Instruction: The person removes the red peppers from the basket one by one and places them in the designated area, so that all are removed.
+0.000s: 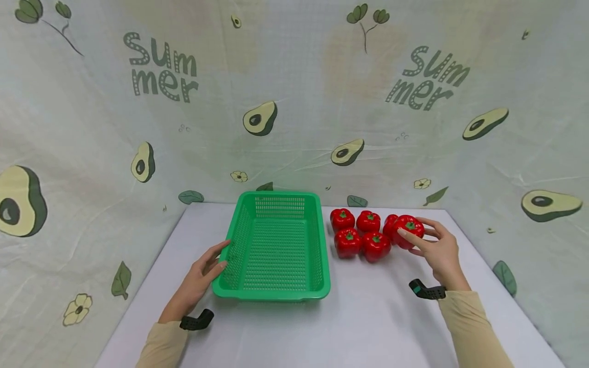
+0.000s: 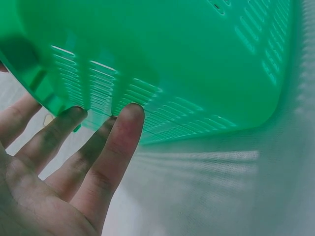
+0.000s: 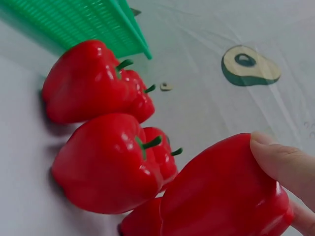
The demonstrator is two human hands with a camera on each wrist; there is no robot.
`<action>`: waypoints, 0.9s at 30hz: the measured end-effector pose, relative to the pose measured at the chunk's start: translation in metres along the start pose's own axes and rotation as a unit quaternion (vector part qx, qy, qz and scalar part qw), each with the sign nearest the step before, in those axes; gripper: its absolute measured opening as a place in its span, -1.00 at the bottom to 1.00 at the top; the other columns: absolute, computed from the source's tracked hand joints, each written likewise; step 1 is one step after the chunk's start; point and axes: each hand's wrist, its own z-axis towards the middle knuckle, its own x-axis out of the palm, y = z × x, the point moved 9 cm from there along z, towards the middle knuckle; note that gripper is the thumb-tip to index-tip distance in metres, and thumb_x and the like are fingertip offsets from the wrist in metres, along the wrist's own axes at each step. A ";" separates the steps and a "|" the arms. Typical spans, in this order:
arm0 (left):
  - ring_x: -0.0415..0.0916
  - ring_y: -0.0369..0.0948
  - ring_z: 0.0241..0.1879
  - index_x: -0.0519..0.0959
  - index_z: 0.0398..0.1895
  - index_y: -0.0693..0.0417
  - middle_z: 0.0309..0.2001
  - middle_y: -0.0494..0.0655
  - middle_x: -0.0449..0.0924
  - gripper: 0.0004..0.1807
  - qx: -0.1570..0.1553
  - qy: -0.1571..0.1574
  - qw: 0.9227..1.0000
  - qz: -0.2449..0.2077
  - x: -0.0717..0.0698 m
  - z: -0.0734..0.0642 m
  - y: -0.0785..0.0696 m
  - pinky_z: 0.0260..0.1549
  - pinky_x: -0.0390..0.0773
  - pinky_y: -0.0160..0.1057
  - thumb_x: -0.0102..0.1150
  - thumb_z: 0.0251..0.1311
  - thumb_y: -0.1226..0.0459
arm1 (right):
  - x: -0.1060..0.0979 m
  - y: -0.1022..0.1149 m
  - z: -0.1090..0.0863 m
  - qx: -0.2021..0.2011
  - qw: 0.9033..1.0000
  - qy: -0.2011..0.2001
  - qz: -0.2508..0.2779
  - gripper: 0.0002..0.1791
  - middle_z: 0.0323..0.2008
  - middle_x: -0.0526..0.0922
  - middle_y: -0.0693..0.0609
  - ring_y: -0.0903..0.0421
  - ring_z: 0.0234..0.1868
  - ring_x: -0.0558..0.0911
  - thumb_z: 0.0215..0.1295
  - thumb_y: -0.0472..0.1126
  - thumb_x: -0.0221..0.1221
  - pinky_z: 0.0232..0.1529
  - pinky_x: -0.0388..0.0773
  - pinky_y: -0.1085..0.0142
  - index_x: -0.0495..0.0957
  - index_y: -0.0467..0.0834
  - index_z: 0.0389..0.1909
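Observation:
A red bell pepper [image 1: 409, 231] is gripped between the thumb and fingers of my right hand [image 1: 438, 249]. In the right wrist view the same pepper [image 3: 221, 191] fills the lower right, the thumb on its upper side. Several more red bell peppers [image 1: 376, 246] stand close together just left of it, stems up; one is partly hidden behind the held pepper. My left hand [image 1: 202, 276] touches the left side of the green plastic basket [image 1: 325, 266]. Its fingers [image 2: 129, 123] look straight against the slotted wall in the left wrist view.
The basket's slotted floor [image 1: 278, 250] shows no peppers on it. All of this stands on a white table [image 1: 359, 317]. Behind and at both sides hangs a pale cloth [image 1: 294, 76] printed with avocados and lettering. A black band circles each wrist.

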 end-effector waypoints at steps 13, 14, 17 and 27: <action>0.16 0.27 0.63 0.21 0.76 -0.13 0.74 0.09 0.07 -0.36 -0.008 0.000 1.000 0.004 0.000 0.001 0.000 0.26 0.36 -0.47 0.08 0.73 0.10 | -0.004 -0.037 0.000 0.054 0.998 -0.036 -0.017 0.00 0.56 0.21 -0.42 -0.39 0.37 0.46 0.47 0.16 0.41 -0.17 0.80 0.23 0.19 -0.18 0.72; 0.17 0.27 0.63 0.21 0.76 -0.13 0.74 0.09 0.07 -0.36 -0.009 -0.001 1.000 0.005 -0.001 0.001 0.000 0.27 0.36 -0.44 0.08 0.73 0.10 | -0.004 -0.039 0.000 0.058 0.997 -0.039 -0.019 0.01 0.57 0.21 -0.42 -0.40 0.38 0.45 0.47 0.16 0.41 -0.17 0.80 0.22 0.18 -0.18 0.72; 0.16 0.27 0.63 0.21 0.76 -0.14 0.74 0.09 0.06 -0.35 -0.013 -0.002 1.000 0.009 0.000 0.000 -0.001 0.39 0.38 -0.22 0.07 0.73 0.09 | -0.005 -0.045 -0.001 0.071 0.996 -0.042 -0.026 0.01 0.57 0.19 -0.43 -0.42 0.41 0.42 0.48 0.16 0.40 -0.13 0.80 0.17 0.16 -0.17 0.73; 0.18 0.29 0.62 0.22 0.75 -0.12 0.73 0.10 0.08 -0.35 -0.015 -0.003 1.000 0.020 -0.001 0.001 -0.001 0.45 0.33 0.10 0.07 0.73 0.08 | 0.007 -0.061 -0.002 0.094 0.995 -0.010 -0.012 0.02 0.56 0.16 -0.48 -0.42 0.37 0.48 0.48 0.12 0.42 -0.06 0.79 0.06 0.13 -0.22 0.72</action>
